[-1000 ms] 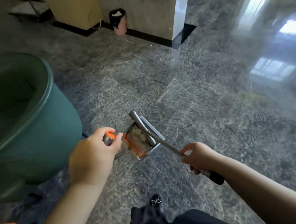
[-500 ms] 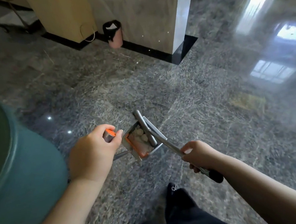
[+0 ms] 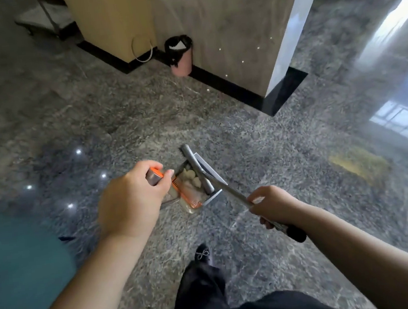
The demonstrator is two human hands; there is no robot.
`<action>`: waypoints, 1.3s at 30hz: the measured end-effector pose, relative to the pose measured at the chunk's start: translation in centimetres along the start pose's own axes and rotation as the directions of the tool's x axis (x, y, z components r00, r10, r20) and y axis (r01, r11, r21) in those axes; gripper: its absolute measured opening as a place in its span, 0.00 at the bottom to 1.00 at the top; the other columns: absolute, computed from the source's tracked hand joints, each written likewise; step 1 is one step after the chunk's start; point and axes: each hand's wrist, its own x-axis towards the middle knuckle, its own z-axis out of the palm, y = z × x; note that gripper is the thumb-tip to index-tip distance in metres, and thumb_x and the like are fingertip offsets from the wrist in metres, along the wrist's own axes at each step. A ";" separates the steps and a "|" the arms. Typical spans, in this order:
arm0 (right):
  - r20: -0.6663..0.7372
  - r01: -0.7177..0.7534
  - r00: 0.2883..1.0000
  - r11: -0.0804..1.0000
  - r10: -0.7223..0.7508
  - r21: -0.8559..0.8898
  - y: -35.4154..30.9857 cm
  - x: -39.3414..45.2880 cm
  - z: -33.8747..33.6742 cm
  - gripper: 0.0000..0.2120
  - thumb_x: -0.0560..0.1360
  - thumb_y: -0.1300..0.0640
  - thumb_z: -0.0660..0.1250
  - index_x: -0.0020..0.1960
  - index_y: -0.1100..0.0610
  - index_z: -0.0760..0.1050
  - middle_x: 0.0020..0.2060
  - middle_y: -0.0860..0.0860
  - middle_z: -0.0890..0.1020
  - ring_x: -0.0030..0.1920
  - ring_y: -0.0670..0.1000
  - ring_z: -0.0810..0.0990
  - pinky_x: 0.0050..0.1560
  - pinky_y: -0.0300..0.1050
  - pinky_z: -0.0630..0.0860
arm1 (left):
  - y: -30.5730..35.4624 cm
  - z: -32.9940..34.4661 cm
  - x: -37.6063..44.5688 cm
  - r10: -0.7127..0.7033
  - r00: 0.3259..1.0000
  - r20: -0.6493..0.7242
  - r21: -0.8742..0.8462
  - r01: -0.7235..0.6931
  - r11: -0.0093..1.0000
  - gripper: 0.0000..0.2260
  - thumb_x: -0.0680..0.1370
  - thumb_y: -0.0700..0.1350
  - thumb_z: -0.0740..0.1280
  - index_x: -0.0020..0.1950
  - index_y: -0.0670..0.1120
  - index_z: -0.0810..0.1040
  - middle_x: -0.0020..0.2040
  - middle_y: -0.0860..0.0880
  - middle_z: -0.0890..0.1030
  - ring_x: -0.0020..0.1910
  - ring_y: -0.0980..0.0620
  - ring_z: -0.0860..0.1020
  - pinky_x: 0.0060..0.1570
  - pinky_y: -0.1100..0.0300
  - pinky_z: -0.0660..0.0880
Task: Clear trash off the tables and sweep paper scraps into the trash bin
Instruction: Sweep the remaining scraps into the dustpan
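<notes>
green bin [image 3: 22, 271]: blurred, cut off at left edge | dustpan [image 3: 191, 193]: handle partly hidden by left hand [image 3: 130, 201]

My left hand [image 3: 130, 201] grips the dustpan handle [image 3: 155, 176]; my right hand [image 3: 272, 203] grips the broom handle [image 3: 234, 193] over scraps [image 3: 190, 176], mid-frame.

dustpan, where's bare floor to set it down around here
Bare floor lies ahead, between the dustpan and the black skirting of the pillar, and wider still to the right toward the window reflections. It is crowded low left, where the green bin stands, directly below at the shoe, and by the small pink bin against the pillar.
</notes>
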 end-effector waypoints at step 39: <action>0.052 0.126 0.991 0.989 -0.122 -0.082 -42.7 65.1 -38.0 0.09 0.76 0.61 0.65 0.56 0.56 0.75 0.34 0.55 0.82 0.20 0.45 0.75 0.23 0.38 0.73 | 3.7 29.6 78.7 -0.014 0.983 -0.186 0.077 0.029 0.997 0.11 0.72 0.53 0.75 0.47 0.47 0.84 0.32 0.42 0.82 0.31 0.37 0.79 0.30 0.57 0.69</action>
